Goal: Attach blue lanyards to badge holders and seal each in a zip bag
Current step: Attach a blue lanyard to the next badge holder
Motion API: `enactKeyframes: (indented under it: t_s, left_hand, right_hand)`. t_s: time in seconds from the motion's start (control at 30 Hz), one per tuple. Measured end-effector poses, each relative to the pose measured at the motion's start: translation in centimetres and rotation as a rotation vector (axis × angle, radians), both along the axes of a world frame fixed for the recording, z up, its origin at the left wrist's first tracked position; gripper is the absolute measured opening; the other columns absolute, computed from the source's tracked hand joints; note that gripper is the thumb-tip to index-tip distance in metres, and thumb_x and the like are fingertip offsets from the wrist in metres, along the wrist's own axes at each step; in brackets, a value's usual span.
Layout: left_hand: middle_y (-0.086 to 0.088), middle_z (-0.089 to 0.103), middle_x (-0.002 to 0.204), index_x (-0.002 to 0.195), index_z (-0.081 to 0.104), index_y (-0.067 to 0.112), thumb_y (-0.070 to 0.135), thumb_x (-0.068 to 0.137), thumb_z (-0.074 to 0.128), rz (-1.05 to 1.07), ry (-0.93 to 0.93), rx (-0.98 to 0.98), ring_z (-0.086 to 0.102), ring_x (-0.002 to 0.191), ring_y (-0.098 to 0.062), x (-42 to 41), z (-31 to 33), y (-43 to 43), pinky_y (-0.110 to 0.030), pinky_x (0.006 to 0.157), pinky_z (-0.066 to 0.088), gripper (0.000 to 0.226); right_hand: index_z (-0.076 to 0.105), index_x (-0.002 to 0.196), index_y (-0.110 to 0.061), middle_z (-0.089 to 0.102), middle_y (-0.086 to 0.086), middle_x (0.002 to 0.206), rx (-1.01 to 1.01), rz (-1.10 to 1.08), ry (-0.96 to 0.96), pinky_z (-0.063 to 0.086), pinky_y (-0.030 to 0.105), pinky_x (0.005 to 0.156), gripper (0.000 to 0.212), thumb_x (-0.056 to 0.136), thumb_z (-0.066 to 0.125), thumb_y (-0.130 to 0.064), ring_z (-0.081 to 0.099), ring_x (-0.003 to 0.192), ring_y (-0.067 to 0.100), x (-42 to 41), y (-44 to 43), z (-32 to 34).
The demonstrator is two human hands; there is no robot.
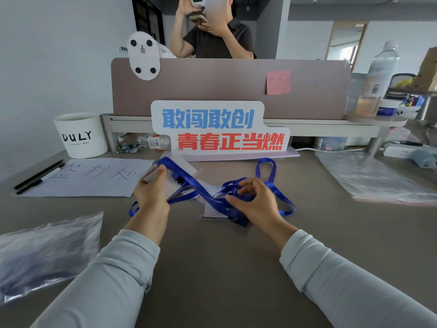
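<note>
Two hands worked mid-desk. Left hand [151,192] gripped a clear badge holder [170,178] w/ white card, thumb on top, fingers underneath, holder tilted up off the desk. A blue lanyard [189,183] crossed over that holder and ran right into a tangle of blue straps. Right hand [255,200] sat on the tangle, fingers curled narrow, pinching strap near the clip; exact contact hard to see. Another badge holder [215,213] lay flat under the straps, just beside the right palm.

Grey desk [224,268] was bare in front betw. the sleeves. Zip bag [45,252] w/ blue contents lay near left edge; stack of empty bags [378,181] at right. Paper sheet [89,178] and pens [37,176] far left, white cup [81,134] behind them. Slogan sign [220,129] and partition [229,86] closed the back; another person stood beyond.
</note>
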State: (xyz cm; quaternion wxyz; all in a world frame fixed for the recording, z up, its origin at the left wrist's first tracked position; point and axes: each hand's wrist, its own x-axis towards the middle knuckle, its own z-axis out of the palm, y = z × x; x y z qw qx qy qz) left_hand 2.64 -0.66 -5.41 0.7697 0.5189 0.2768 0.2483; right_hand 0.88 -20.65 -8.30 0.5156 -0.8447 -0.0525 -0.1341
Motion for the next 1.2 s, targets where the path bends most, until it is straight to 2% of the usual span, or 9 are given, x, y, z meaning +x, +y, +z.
enactKeyframes:
  t_s: [0.13, 0.27, 0.47, 0.6, 0.73, 0.8, 0.97, 1.03, 1.2]
  left_hand:
    - [0.005, 0.059, 0.081, 0.09, 0.061, 0.023, 0.028, 0.082, 0.064, -0.005, -0.029, 0.208, 0.056, 0.078, -0.014, -0.4, 0.0, -0.5, -0.024, 0.061, 0.041, 0.01]
    - [0.005, 0.062, 0.075, 0.092, 0.065, 0.021, 0.021, 0.083, 0.067, -0.236, -0.175, 0.361, 0.059, 0.065, -0.007, -1.3, 0.1, -1.8, -0.019, 0.055, 0.047, 0.009]
    - [0.0, 0.07, 0.08, 0.088, 0.069, 0.017, 0.026, 0.082, 0.067, -0.417, -0.251, 0.685, 0.065, 0.076, -0.013, -1.9, -0.3, -3.2, -0.024, 0.067, 0.05, 0.011]
    - [0.0, 0.07, 0.086, 0.096, 0.069, 0.013, 0.022, 0.083, 0.066, -0.419, -0.305, 0.845, 0.065, 0.079, -0.007, -2.4, -0.2, -3.7, -0.015, 0.066, 0.052, 0.017]
    - [0.014, 0.064, 0.079, 0.098, 0.068, 0.019, 0.019, 0.084, 0.065, -0.418, -0.37, 0.91, 0.061, 0.071, 0.012, -2.7, -0.1, -4.0, -0.002, 0.061, 0.045, 0.014]
    - [0.015, 0.064, 0.081, 0.101, 0.069, 0.015, 0.02, 0.084, 0.065, -0.402, -0.381, 0.948, 0.06, 0.071, 0.013, -2.6, -0.2, -4.0, -0.001, 0.061, 0.043, 0.018]
    - [0.007, 0.067, 0.086, 0.102, 0.07, 0.009, 0.018, 0.084, 0.066, -0.335, -0.382, 0.971, 0.059, 0.072, 0.008, -2.2, -0.3, -3.8, 0.0, 0.062, 0.041, 0.021]
    - [0.011, 0.065, 0.081, 0.101, 0.07, 0.009, 0.019, 0.083, 0.067, -0.318, -0.372, 0.932, 0.06, 0.067, 0.011, -2.1, -0.3, -3.7, 0.0, 0.06, 0.041, 0.02]
    - [0.005, 0.068, 0.083, 0.099, 0.07, 0.012, 0.02, 0.085, 0.064, -0.284, -0.33, 0.721, 0.061, 0.071, 0.001, -1.7, -0.3, -3.3, -0.004, 0.057, 0.044, 0.017]
  right_hand:
    - [0.064, 0.088, -0.023, 0.065, -0.01, 0.086, -0.074, 0.002, -0.106, 0.049, 0.015, 0.066, 0.014, 0.085, 0.063, -0.037, 0.06, 0.079, 0.006, -0.4, 0.5, 0.4]
    - [0.061, 0.092, -0.023, 0.062, -0.016, 0.087, -0.028, 0.114, -0.105, 0.043, 0.002, 0.067, 0.005, 0.09, 0.059, -0.027, 0.057, 0.081, -0.005, -0.9, 1.1, 0.8]
    - [0.054, 0.111, -0.022, 0.055, -0.013, 0.094, 0.016, 0.054, -0.174, 0.043, 0.008, 0.071, 0.037, 0.08, 0.067, -0.039, 0.053, 0.085, 0.002, -1.5, 1.7, 1.5]
    - [0.053, 0.094, -0.026, 0.056, -0.015, 0.086, -0.012, 0.054, -0.168, 0.042, 0.01, 0.069, 0.029, 0.076, 0.071, -0.04, 0.053, 0.078, 0.0, -1.5, 1.8, 1.7]
    - [0.058, 0.079, -0.021, 0.058, -0.011, 0.07, -0.001, 0.102, -0.137, 0.042, 0.012, 0.062, 0.017, 0.081, 0.068, -0.034, 0.053, 0.065, 0.004, -1.4, 1.8, 1.6]
    - [0.062, 0.079, -0.015, 0.061, -0.006, 0.069, 0.033, 0.133, -0.09, 0.045, 0.016, 0.062, 0.016, 0.085, 0.065, -0.029, 0.055, 0.062, 0.009, -1.2, 1.8, 1.6]
    - [0.059, 0.095, -0.004, 0.07, 0.004, 0.08, 0.334, 0.329, 0.118, 0.051, 0.033, 0.082, 0.018, 0.097, 0.047, -0.017, 0.066, 0.081, 0.021, -1.6, 1.7, 2.1]
    - [0.052, 0.091, -0.003, 0.065, 0.003, 0.068, 0.443, 0.411, 0.155, 0.052, 0.035, 0.077, 0.019, 0.1, 0.039, -0.014, 0.062, 0.069, 0.019, -1.8, 1.8, 2.3]
    - [0.052, 0.079, -0.014, 0.044, -0.006, 0.052, 0.291, 0.402, 0.144, 0.037, 0.02, 0.052, 0.032, 0.102, 0.032, -0.024, 0.037, 0.047, 0.008, -1.7, 1.9, 2.0]
